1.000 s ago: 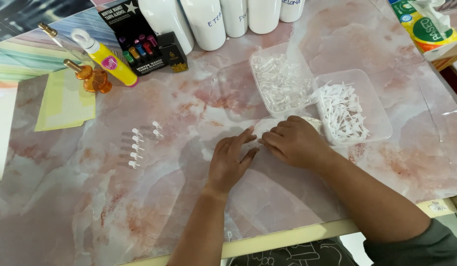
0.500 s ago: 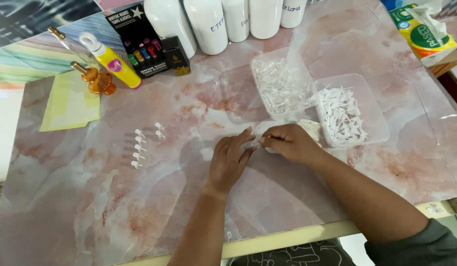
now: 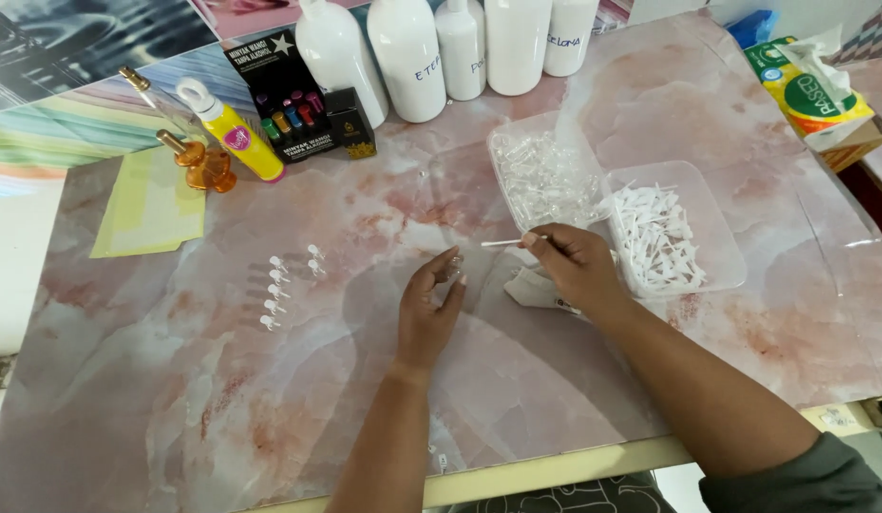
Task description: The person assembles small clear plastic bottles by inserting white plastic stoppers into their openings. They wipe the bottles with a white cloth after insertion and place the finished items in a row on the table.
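Note:
My left hand [image 3: 429, 312] pinches a small clear vial [image 3: 453, 267] between thumb and fingertips, just above the marble tabletop. My right hand [image 3: 576, 267] holds a thin white stick applicator [image 3: 502, 243], its tip aimed left toward the vial, a short gap apart. A crumpled white cloth [image 3: 534, 290] lies under the right hand. Left of my hands, several small capped vials [image 3: 281, 287] lie in rows on the table.
Two clear plastic trays sit at right: one with clear vials [image 3: 502, 180], one with white applicators [image 3: 721, 261]. White bottles [image 3: 407, 57], a black box [image 3: 279, 95], a yellow tube [image 3: 234, 133], an amber bottle [image 3: 199, 161], yellow paper [image 3: 146, 204] and a tissue pack [image 3: 809, 90] line the back.
My hands have drawn apart from where they met over the cloth. The left one now holds a vial up, and the right has pulled back holding a white stick.

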